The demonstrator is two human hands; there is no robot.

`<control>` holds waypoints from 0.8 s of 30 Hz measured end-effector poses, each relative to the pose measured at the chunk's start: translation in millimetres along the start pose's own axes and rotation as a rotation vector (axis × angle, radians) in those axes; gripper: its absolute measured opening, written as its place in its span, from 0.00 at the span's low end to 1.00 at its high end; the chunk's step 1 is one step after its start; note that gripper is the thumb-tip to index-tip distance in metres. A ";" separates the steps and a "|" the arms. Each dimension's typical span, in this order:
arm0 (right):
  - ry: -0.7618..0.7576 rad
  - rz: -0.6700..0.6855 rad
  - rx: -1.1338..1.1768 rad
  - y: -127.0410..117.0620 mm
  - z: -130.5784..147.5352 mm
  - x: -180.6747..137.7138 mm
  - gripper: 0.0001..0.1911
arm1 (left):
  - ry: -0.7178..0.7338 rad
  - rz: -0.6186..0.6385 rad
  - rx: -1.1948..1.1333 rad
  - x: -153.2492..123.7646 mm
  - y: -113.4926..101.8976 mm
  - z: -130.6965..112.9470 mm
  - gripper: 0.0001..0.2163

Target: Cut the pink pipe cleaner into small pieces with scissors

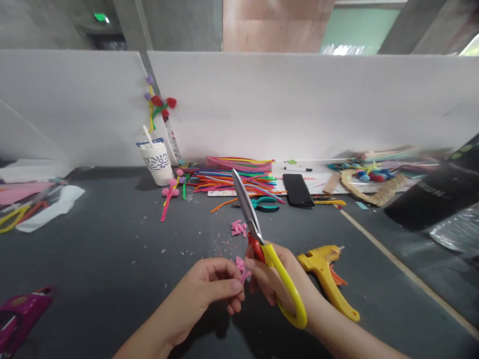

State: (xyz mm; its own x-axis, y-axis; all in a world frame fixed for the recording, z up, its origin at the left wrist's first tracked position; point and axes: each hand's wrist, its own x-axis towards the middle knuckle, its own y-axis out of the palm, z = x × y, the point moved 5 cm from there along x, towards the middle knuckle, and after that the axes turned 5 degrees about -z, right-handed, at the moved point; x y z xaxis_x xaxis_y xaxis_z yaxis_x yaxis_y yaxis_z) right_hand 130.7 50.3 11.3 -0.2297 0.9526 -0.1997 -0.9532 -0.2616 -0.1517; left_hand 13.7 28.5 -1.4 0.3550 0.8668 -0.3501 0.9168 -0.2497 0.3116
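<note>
My right hand (277, 279) is closed around a pair of scissors (247, 207) with yellow and red handles. Their blades look closed together and point up, away from me. Beside it, my left hand (215, 281) pinches a small pink fuzzy piece (242, 269) between thumb and fingers. This piece lies close to my right fingertips; whether they touch it I cannot tell. Just beyond my hands, a little pile of cut pink pieces (238, 228) rests on the dark table (112, 259).
A yellow glue gun (325, 274) lies right of my right hand. Farther back are teal-handled pliers (265, 203), a phone (297, 189), many coloured pipe cleaners (232, 179), a pink pipe-cleaner flower (170, 194) and a white cup (157, 162). A black bottle (430, 192) stands right; a purple object (24, 316) lies left.
</note>
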 end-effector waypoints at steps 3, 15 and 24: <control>-0.001 -0.018 -0.034 -0.7 -0.8 -0.9 0.09 | 0.038 -0.048 -0.038 0.2 -5.7 -4.6 0.03; 0.013 0.013 -0.004 7.9 -5.0 -2.1 0.07 | 0.059 -0.039 -0.010 -1.1 -6.1 -6.1 0.03; -0.010 0.030 0.032 7.9 -9.1 -3.7 0.06 | 0.100 -0.068 0.117 1.1 -5.6 -5.4 0.03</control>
State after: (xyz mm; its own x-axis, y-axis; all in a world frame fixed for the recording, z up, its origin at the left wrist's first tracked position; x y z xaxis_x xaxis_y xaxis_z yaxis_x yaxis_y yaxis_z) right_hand 125.8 43.3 2.0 -0.2596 0.9460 -0.1940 -0.9518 -0.2847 -0.1145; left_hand 8.0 33.2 1.2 0.2766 0.9207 -0.2752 0.9553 -0.2323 0.1829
